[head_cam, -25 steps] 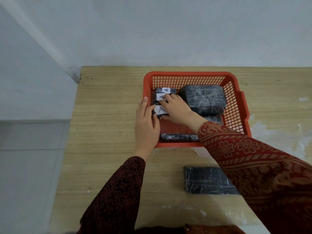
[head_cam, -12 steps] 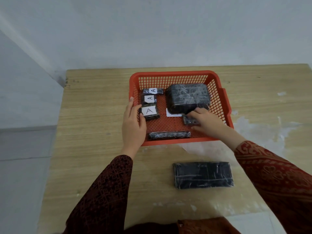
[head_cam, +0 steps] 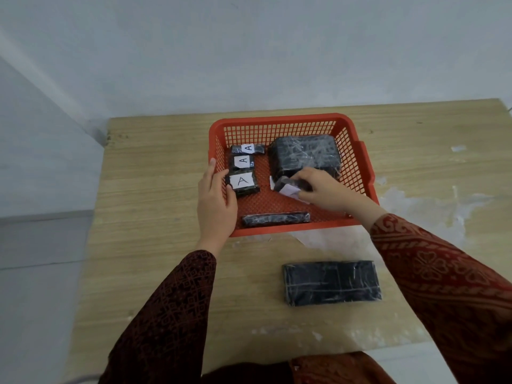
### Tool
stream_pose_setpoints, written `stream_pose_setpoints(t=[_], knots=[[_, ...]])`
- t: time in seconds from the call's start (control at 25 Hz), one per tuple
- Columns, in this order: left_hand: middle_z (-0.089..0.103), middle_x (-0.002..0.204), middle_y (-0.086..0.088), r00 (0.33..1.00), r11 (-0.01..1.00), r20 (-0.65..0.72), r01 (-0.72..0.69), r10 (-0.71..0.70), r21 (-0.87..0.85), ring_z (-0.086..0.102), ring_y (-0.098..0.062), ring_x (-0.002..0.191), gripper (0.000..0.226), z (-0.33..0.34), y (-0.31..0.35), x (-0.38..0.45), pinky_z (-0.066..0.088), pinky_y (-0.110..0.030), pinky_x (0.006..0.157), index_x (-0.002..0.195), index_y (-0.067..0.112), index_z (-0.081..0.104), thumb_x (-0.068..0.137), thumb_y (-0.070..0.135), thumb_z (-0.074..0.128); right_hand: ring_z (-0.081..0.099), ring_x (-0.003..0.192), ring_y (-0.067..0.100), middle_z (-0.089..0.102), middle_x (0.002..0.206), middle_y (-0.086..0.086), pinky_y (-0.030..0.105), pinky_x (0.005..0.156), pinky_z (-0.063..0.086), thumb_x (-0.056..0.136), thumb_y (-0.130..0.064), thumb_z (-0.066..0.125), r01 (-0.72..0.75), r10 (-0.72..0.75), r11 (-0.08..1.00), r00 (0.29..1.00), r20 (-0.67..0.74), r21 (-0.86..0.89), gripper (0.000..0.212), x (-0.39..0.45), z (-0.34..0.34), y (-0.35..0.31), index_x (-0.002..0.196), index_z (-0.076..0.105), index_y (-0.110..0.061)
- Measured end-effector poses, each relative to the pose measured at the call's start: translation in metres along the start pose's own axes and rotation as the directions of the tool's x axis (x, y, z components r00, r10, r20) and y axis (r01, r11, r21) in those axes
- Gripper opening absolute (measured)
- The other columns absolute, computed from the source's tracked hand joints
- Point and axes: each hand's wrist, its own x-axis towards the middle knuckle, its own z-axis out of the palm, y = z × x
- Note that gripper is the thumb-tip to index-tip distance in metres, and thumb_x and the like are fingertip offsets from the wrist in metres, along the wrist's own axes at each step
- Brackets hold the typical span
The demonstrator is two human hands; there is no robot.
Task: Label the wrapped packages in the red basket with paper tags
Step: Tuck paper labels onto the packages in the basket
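We're touching basket (head_cam: 277, 119) wall with left hand (head_cam: 216, 196), fingers straight; pinching small package (head_cam: 284, 182) and tag (head_cam: 290, 190) in right hand (head_cam: 324, 193); tagged packages (head_cam: 243, 180) beside left thumb.

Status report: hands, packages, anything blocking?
Left hand rests on wall of red plastic mesh basket. Right hand grips small black wrapped package with white paper tag. Three packages tagged A. Nothing blocking.
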Motion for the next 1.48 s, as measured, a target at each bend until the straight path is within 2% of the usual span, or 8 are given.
stream_pose_setpoints(t=[0.2, 0.52, 0.68, 0.8, 0.96, 1.24, 1.32, 1.48], knots=[[0.030, 0.154, 0.002, 1.000, 1.000, 0.001, 0.018, -0.018, -0.015, 0.024, -0.010, 0.140, 0.033, 0.001, -0.001, 0.000, 0.020, -0.014, 0.107, 0.127, 0.015, 0.051, 0.094, 0.015, 0.045, 0.055, 0.101, 0.015, 0.060, 0.112, 0.001, 0.030, 0.089, 0.049, 0.088, -0.016, 0.066, 0.074, -0.080, 0.997, 0.976, 0.204, 0.037, 0.038, 0.035, 0.022, -0.036, 0.124, 0.054, -0.013], [0.034, 0.152, -0.001, 1.000, 0.999, -0.020, -0.006, 0.005, -0.047, 0.025, -0.001, 0.134, 0.036, 0.000, -0.002, 0.001, 0.013, 0.005, 0.100, 0.129, 0.011, 0.049, 0.093, 0.012, 0.045, 0.054, 0.107, 0.027, 0.063, 0.111, 0.011, 0.039, 0.090, 0.047, 0.089, -0.013, 0.064, 0.191, -0.195, 0.967, 0.981, -0.005, -0.165, 0.026, 0.052, 0.056, -0.057, 0.114, 0.060, -0.008], [0.034, 0.152, 0.000, 1.000, 0.999, -0.014, -0.001, 0.001, -0.050, 0.028, -0.009, 0.138, 0.036, 0.000, -0.002, 0.001, 0.012, 0.004, 0.101, 0.129, 0.013, 0.049, 0.093, 0.013, 0.045, 0.054, 0.087, 0.019, 0.056, 0.092, 0.001, 0.034, 0.070, 0.047, 0.082, -0.025, 0.072, 0.245, -0.251, 0.958, 0.968, -0.023, -0.150, 0.021, 0.038, 0.045, -0.049, 0.091, 0.056, -0.015], [0.033, 0.152, 0.002, 1.000, 0.998, -0.008, 0.010, -0.011, -0.064, 0.027, -0.008, 0.139, 0.036, 0.000, -0.002, 0.002, 0.013, 0.002, 0.101, 0.129, 0.014, 0.049, 0.093, 0.013, 0.045, 0.047, 0.069, 0.011, 0.049, 0.077, -0.010, 0.027, 0.056, 0.038, 0.069, -0.034, 0.081, 0.159, -0.144, 0.977, 0.984, 0.106, -0.143, 0.038, 0.014, 0.030, -0.018, 0.076, 0.047, -0.019], [0.033, 0.152, 0.001, 1.000, 0.997, 0.004, 0.016, -0.015, -0.076, 0.028, -0.012, 0.140, 0.034, 0.001, -0.002, 0.001, 0.021, -0.016, 0.110, 0.128, 0.014, 0.050, 0.094, 0.013, 0.045, 0.056, 0.079, 0.016, 0.060, 0.086, 0.001, 0.021, 0.062, 0.044, 0.068, -0.017, 0.084, -0.072, 0.074, 0.997, 0.973, 0.218, -0.016, 0.036, -0.004, 0.027, 0.018, 0.082, 0.051, -0.017], [0.034, 0.152, 0.000, 0.999, 0.997, 0.006, 0.032, -0.032, -0.064, 0.029, -0.013, 0.140, 0.035, 0.000, -0.001, 0.000, 0.022, -0.022, 0.111, 0.129, 0.013, 0.050, 0.093, 0.012, 0.045, 0.063, 0.088, 0.016, 0.066, 0.094, -0.002, 0.027, 0.080, 0.051, 0.092, -0.021, 0.060, -0.085, 0.017, 0.978, 0.944, 0.329, 0.193, 0.005, -0.004, 0.021, 0.019, 0.096, 0.062, -0.018], [0.033, 0.152, 0.000, 0.999, 0.997, 0.008, 0.034, -0.034, -0.065, 0.029, -0.013, 0.140, 0.035, 0.000, -0.001, -0.001, 0.023, -0.023, 0.111, 0.129, 0.013, 0.050, 0.094, 0.012, 0.045, 0.058, 0.088, 0.015, 0.063, 0.095, -0.002, 0.031, 0.081, 0.048, 0.096, -0.026, 0.053, -0.098, 0.029, 0.977, 0.942, 0.333, 0.192, 0.015, -0.004, 0.023, 0.017, 0.095, 0.064, -0.016], [0.033, 0.152, 0.001, 0.999, 0.998, 0.003, 0.033, -0.032, -0.060, 0.029, -0.012, 0.140, 0.035, 0.000, -0.002, 0.000, 0.023, -0.020, 0.109, 0.129, 0.013, 0.049, 0.094, 0.015, 0.044, 0.059, 0.082, 0.010, 0.065, 0.091, -0.006, 0.026, 0.074, 0.049, 0.086, -0.035, 0.068, -0.102, 0.032, 0.982, 0.919, 0.393, 0.157, 0.014, -0.002, 0.026, 0.010, 0.095, 0.065, -0.026]])
